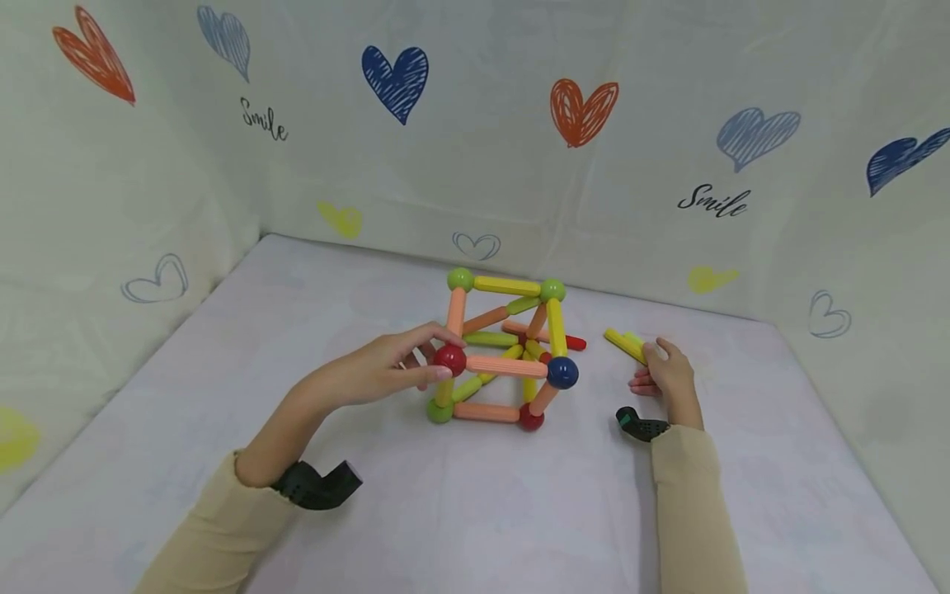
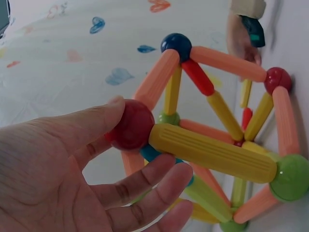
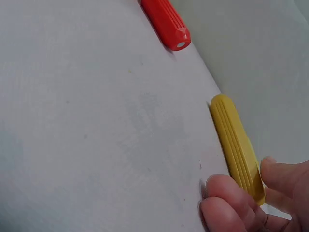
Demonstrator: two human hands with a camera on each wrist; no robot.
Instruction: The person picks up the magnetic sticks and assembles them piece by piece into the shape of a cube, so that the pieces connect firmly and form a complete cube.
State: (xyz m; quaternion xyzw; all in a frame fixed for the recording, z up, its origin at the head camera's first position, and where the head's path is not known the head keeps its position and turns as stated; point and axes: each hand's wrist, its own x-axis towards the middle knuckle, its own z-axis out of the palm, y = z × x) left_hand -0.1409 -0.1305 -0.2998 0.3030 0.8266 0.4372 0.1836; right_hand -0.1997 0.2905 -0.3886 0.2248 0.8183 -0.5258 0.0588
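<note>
A cube-like frame of magnetic sticks and balls stands on the table. My left hand [image 1: 393, 363] pinches the red ball [image 1: 449, 360] at its upper front left corner, the thumb on one side. In the left wrist view, a yellow stick [image 2: 212, 152] runs from that ball to a green ball [image 2: 291, 177]. A salmon stick [image 1: 507, 366] joins the red ball to a dark blue ball [image 1: 562, 373]. To the right of the frame, my right hand [image 1: 670, 379] pinches the near end of a yellow stick [image 3: 234, 145] lying on the table. A pale yellow-green stick [image 1: 634, 340] lies beside it, partly hidden.
A red stick [image 3: 166, 24] lies at the frame's back right, its end pointing toward the right hand. White cloth walls [image 1: 490, 190] with printed hearts rise behind and beside the table [image 1: 460, 511].
</note>
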